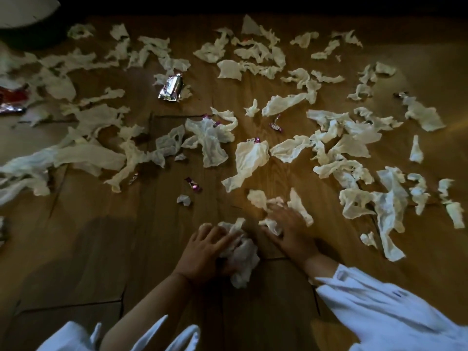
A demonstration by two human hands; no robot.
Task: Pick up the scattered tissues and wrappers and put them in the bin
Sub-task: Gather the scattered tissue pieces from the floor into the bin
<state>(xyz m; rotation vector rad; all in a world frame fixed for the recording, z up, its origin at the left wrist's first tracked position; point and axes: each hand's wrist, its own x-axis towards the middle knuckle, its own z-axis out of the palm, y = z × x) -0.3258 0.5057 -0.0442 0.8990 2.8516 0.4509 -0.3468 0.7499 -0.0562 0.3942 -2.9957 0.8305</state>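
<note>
Several crumpled white tissues [249, 158] lie scattered over a wooden floor [101, 249]. My left hand [202, 252] grips a bunched wad of tissues [241, 257] near the bottom middle. Just to its right, my right hand [288, 229] lies on the floor with fingers spread over a torn tissue [298, 203], and a small piece [273, 225] shows under its thumb. A silver foil wrapper [171, 88] lies farther back at the left. Small purple sweet wrappers [193, 184] lie among the tissues. No bin is clearly visible.
A red and silver wrapper [11, 100] sits at the left edge. A pale curved object [27, 8] with a dark shape below it fills the top left corner. White sleeves [379, 315] cover my forearms. Bare floor shows at the lower left.
</note>
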